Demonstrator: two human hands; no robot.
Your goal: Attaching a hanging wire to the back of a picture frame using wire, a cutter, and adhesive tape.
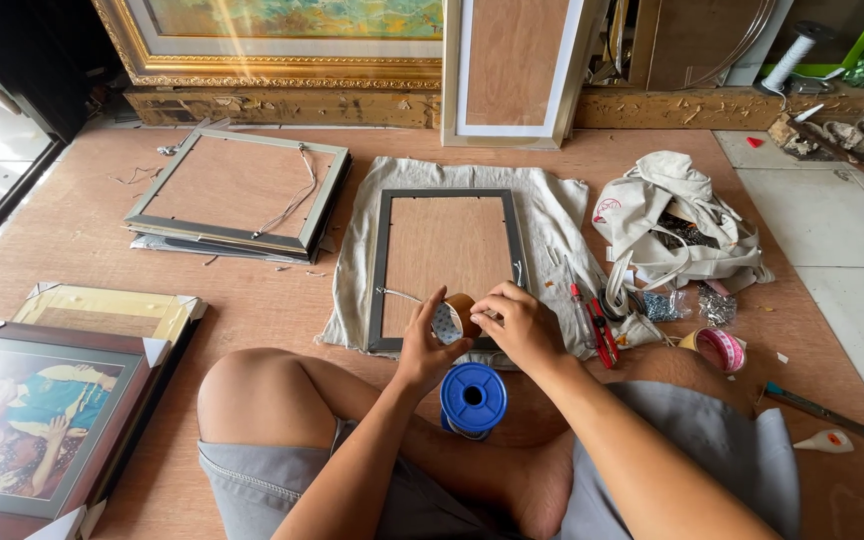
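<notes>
Both hands are holding one roll of tape (455, 317) between them. The left hand (420, 350) is gripping the near left side of the roll, with its fingers closed on it and the thumb pointing up. The right hand (514, 322) is curling over the right side, with its fingertips pinched together at the roll's edge. The picture is too small to tell if they are pinching the loose tape end.

The roll is hanging just over the near edge of a dark picture frame (447, 265). The frame is lying face down, showing its brown back, on a grey cloth (552, 215). A thin wire (399, 295) is running across the frame's back toward the left hand.

Both arms are reaching forward from the near side, over crossed bare legs and grey shorts. A blue spool (473, 397) is sitting between the legs, just near of the hands.

To the right, close by, a red cutter (597, 330) and a pink roll of tape (720, 349) are lying on the wooden floor. A white bag (672, 225) is slumping farther right. To the far left, a stack of frames (237, 195) is lying well apart. More frames (52, 420) are crowding the near left corner. Some bare wooden floor is showing between the cloth and the left frames.
</notes>
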